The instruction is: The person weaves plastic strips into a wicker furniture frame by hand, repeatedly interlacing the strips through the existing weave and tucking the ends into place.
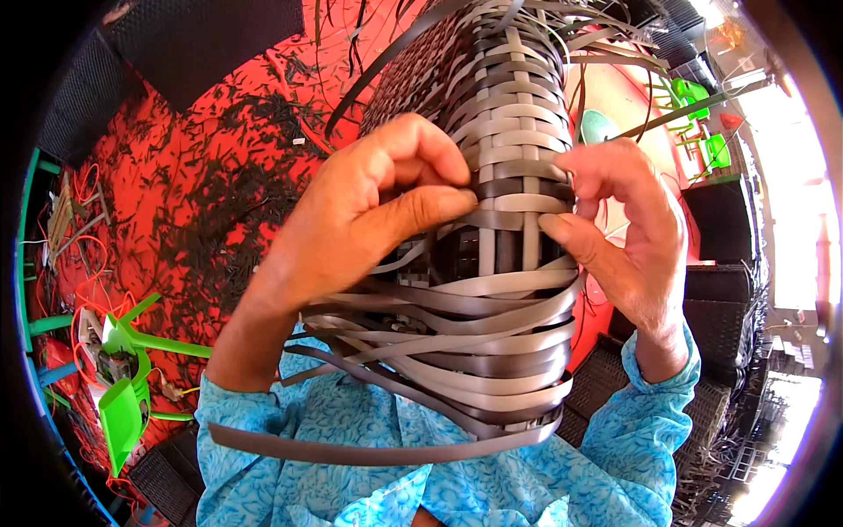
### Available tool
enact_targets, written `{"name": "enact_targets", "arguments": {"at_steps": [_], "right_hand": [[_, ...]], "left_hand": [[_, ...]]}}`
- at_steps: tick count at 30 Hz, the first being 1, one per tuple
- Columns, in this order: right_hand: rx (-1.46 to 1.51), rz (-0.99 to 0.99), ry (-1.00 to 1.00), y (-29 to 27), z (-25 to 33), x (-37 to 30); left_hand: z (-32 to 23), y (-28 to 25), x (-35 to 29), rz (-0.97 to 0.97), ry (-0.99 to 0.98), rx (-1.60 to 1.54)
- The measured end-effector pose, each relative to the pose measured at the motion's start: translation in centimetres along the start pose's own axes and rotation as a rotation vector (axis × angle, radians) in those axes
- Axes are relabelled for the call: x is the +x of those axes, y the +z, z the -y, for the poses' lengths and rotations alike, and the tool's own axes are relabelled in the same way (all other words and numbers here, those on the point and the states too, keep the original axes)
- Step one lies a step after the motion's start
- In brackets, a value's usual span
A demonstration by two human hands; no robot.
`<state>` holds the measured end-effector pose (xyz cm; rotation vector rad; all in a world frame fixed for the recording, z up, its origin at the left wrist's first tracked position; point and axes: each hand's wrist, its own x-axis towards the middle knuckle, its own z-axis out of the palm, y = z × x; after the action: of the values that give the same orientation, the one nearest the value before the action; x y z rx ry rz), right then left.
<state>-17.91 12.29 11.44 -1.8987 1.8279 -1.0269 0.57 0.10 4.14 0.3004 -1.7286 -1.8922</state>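
In front of me stands a half-woven wicker piece (518, 132) of flat grey-brown plastic strips. Its narrow face is woven at the far end, while loose strips (492, 338) bend around the near end. My left hand (378, 193) is at the left edge, thumb and forefinger closing on the end of a dark weaving strip (496, 218). My right hand (628, 211) is at the right edge, with thumb and fingers bent around the same woven rows. Two pale upright strips (530, 241) run lengthwise between the hands. A long loose strip (378, 448) sticks out to the left near my body.
Dark strip offcuts (237, 184) litter the red floor (290, 97) at left. A bright green plastic chair (132, 386) lies at lower left among orange cords. Black woven panels (202, 44) stand at the far left. Dark woven pieces (720, 307) are stacked at right, with green chairs (694, 97) beyond.
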Motion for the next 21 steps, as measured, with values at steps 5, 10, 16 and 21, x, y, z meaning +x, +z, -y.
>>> {"name": "enact_targets", "arguments": {"at_steps": [5, 10, 16, 21], "right_hand": [[-0.244, 0.077, -0.304, 0.2, 1.1, 0.4], [-0.315, 0.217, -0.348, -0.1, 2.1, 1.6], [-0.381, 0.283, -0.37, 0.7, 3.1, 2.7], [-0.43, 0.396, -0.499, 1.0, 3.7, 3.8]], "left_hand": [[0.7, 0.8, -2.3, -0.048, -0.077, 0.122], [2.0, 1.1, -3.7, -0.088, -0.051, -0.073], [2.8, 1.1, -7.2, 0.068, 0.061, 0.111], [2.2, 1.5, -9.0, 0.083, 0.275, 0.414]]}}
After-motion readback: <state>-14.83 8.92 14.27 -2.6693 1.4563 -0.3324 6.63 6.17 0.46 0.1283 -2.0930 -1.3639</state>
